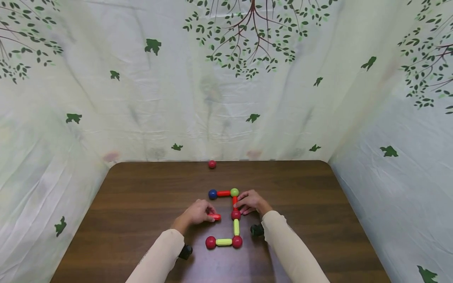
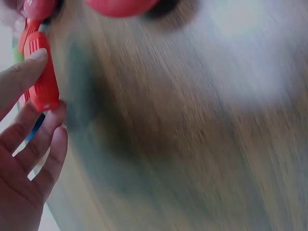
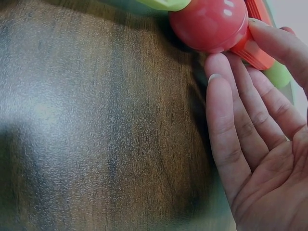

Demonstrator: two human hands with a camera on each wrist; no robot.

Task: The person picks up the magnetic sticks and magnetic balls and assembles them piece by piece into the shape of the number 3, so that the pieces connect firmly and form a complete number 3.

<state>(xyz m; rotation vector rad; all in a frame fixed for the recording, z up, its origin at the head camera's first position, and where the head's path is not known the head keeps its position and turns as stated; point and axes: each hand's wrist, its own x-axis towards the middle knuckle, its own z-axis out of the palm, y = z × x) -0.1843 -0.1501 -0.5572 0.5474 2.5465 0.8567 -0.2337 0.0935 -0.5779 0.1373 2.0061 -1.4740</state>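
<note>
My left hand (image 1: 196, 212) pinches a loose red rod (image 1: 216, 217) between thumb and fingers; the left wrist view shows the ridged rod (image 2: 44, 79) close up. To its right, balls and rods lie joined on the table. A blue ball (image 1: 212, 194), a red rod (image 1: 223, 193) and a green ball (image 1: 234, 192) form the far row. From the green ball another red rod (image 1: 235, 202) runs to a red ball (image 1: 235, 214). My right hand (image 1: 253, 202) pinches that rod, its fingertips beside the red ball (image 3: 209, 24) in the right wrist view.
Nearer, a yellow-green rod (image 1: 236, 227) leads to a red corner ball (image 1: 237, 241). Another yellow-green rod (image 1: 223, 242) joins it to a red ball (image 1: 210, 242). A lone red ball (image 1: 212, 164) sits at the brown table's (image 1: 152, 177) far edge, before a white patterned curtain (image 1: 159, 98).
</note>
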